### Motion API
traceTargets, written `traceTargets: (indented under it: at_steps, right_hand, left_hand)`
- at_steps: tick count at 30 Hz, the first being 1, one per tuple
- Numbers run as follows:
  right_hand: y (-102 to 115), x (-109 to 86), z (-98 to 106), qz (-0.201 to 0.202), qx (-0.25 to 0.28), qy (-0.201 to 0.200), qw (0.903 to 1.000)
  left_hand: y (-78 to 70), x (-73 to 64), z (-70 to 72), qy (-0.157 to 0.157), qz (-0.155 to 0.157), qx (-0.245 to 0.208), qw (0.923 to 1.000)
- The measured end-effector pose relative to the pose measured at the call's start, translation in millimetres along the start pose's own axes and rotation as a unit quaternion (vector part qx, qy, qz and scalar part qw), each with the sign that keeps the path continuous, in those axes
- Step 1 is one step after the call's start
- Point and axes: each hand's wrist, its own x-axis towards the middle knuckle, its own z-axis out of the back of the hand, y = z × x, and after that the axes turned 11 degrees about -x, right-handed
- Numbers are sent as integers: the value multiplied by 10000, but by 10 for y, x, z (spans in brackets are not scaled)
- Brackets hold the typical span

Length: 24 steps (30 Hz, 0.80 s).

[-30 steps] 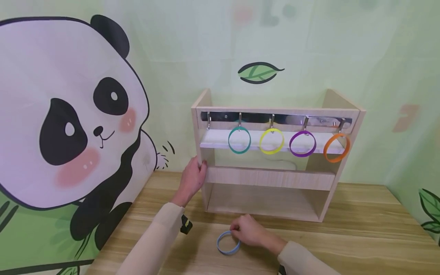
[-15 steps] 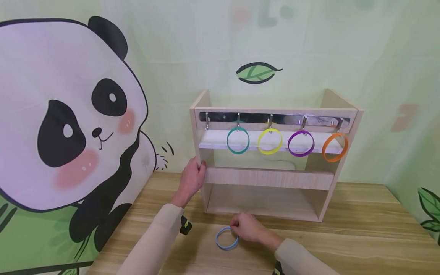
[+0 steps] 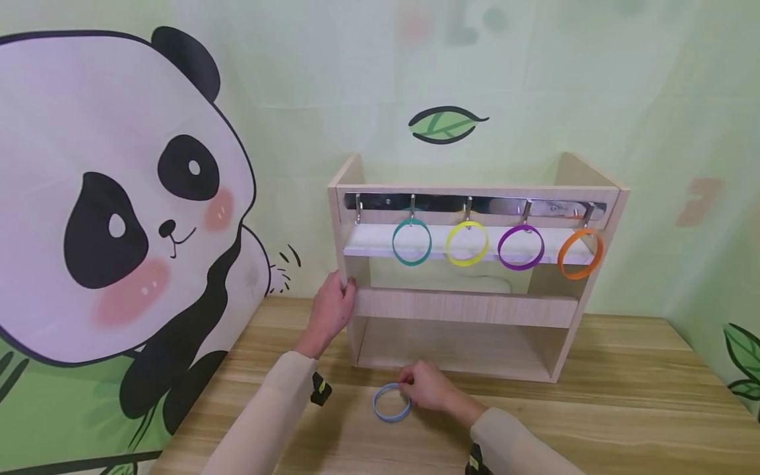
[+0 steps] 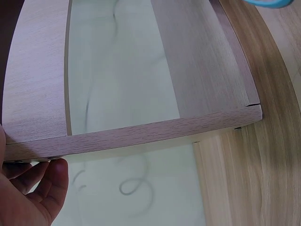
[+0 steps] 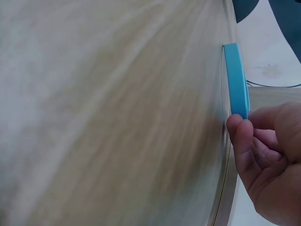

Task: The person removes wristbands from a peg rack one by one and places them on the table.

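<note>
A light wooden shelf rack point(image 3: 469, 307) stands on the table. My left hand point(image 3: 332, 307) holds its left side panel; in the left wrist view the fingertips point(image 4: 57, 170) meet the panel's edge. Low in front of the rack, my right hand point(image 3: 429, 386) pinches a blue ring point(image 3: 391, 420) by its far right side. The right wrist view has this ring point(image 5: 236, 77) edge-on between thumb and fingers. On the rack's metal hook rail point(image 3: 442, 204) hang a teal ring point(image 3: 412, 264), a yellow ring point(image 3: 467, 264), a purple ring point(image 3: 521, 268) and an orange ring point(image 3: 580, 275).
The leftmost hook point(image 3: 359, 210) bears no ring. A white shelf board point(image 3: 377, 249) lies behind the hanging rings. The wooden table point(image 3: 641, 396) extends on both sides of the rack. Behind stands a pale green backdrop point(image 3: 332, 86) with a large printed panda point(image 3: 119, 198).
My right hand has moved slightly away from me, toward the rack, with the blue ring pinched in it. The left hand keeps its place on the side panel.
</note>
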Motion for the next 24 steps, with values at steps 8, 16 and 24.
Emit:
traceTargets:
  at_steps: [8, 16, 24]
  right_hand:
    - [-1, 2, -9, -68, -92, -89, 9999]
    - [58, -50, 56, 128, -700, -273, 9971]
    - [84, -157, 176, 348, -619, -281, 9971]
  left_hand:
    - [1, -18, -4, -1, -22, -25, 10000]
    - [4, -11, -8, 0, 11, -47, 10000]
    - [-4, -5, -6, 5, -7, -27, 10000]
